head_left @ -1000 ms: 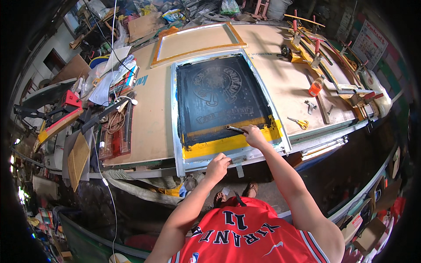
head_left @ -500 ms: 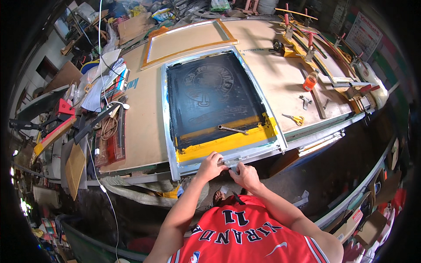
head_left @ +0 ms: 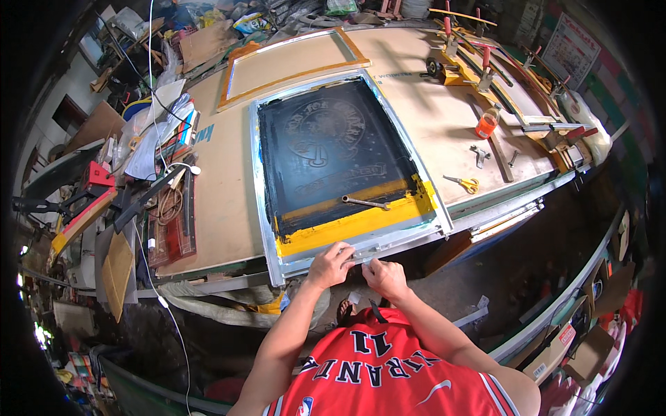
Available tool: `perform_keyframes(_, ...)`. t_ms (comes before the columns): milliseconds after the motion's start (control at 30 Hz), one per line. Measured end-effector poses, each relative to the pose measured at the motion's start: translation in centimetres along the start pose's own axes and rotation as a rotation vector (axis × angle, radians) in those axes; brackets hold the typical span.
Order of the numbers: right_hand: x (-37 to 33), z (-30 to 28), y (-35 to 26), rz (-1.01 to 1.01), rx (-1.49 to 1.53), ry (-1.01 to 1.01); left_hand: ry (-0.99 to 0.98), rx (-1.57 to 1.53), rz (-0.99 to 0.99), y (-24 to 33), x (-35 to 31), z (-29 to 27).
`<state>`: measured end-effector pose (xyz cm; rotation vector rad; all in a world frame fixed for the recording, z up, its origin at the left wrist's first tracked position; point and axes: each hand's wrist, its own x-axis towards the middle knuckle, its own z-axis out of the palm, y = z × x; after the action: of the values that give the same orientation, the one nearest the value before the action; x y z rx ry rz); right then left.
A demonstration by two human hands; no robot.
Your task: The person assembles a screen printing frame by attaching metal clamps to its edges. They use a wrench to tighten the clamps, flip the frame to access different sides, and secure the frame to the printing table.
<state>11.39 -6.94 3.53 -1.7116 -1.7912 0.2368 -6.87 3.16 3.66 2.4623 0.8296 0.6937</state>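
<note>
A silkscreen frame [head_left: 259,177] of pale metal lies on the table, its dark mesh [head_left: 326,149] showing a faint round emblem and a yellow band along the near end. At the middle of its near rail, my left hand [head_left: 331,265] has thumb and fingers pinched together. Close beside it on the right, my right hand [head_left: 387,279] is closed, thumb against the curled index finger. Between them a small greyish metal fitting shows in part; what each hand grips is mostly hidden. On the yellow band rests a combination wrench [head_left: 366,203].
Yellow-handled scissors [head_left: 470,185], a wing-shaped metal part [head_left: 480,156], a bolt [head_left: 513,159] and a bottle of orange liquid [head_left: 488,123] lie to the right. Bar clamps [head_left: 485,75] stand beyond. A wood-edged frame [head_left: 225,87] lies behind; clutter and a squeegee-like tool [head_left: 83,223] sit left.
My right hand has turned and closed more, its fingers now curled near the rail. My left hand stays at nearly the same spot. The view has shifted slightly.
</note>
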Motion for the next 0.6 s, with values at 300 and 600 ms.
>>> perform_keyframes(300,-0.6,1.2,0.8,-0.035,-0.039,0.047,0.065,0.027,0.058,-0.3,0.0,0.2)
perform_keyframes(600,-1.2,1.6,1.2,-0.046,-0.074,0.098,0.075,0.024,0.078,-0.5,0.1,0.6)
